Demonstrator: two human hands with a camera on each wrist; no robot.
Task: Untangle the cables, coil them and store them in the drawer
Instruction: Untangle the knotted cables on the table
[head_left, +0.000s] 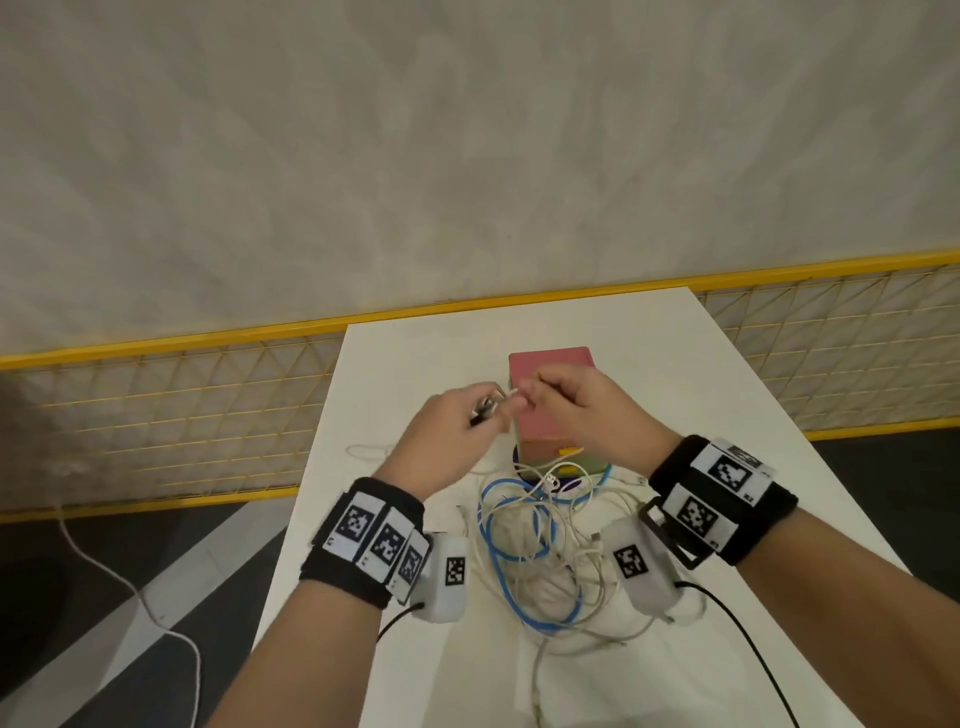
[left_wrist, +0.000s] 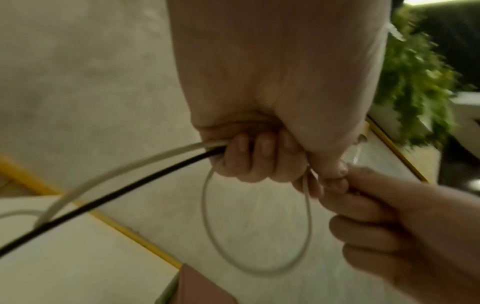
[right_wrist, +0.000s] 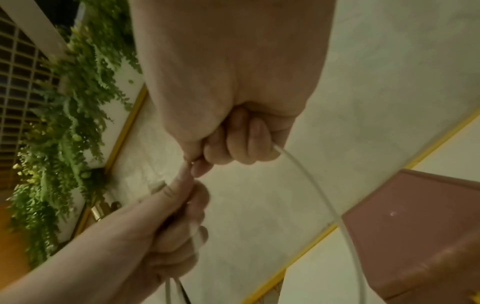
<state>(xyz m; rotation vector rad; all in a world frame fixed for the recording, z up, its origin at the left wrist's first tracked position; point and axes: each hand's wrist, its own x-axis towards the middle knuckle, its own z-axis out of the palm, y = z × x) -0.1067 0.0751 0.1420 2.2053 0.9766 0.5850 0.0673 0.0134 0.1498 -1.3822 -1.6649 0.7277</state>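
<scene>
A pink drawer box (head_left: 550, 364) stands mid-table, its front with a yellow handle (head_left: 571, 451) facing me. Before it lies a tangle of white cables (head_left: 566, 566) and a blue cable (head_left: 524, 557). Both hands are raised over the box, close together. My left hand (head_left: 452, 426) (left_wrist: 259, 156) grips a white cable (left_wrist: 309, 222) and a black cable (left_wrist: 103, 201) in its fist; a white loop hangs beneath it. My right hand (head_left: 571, 400) (right_wrist: 233, 148) curls round the white cable (right_wrist: 327, 202) and pinches it right beside the left thumb.
The white table (head_left: 701, 415) is narrow, with edges close on the left and right. A yellow mesh fence (head_left: 156, 405) runs behind it. One more white cable (head_left: 130, 587) trails on the dark floor at the left. Green plants (right_wrist: 64, 133) hang off to the side.
</scene>
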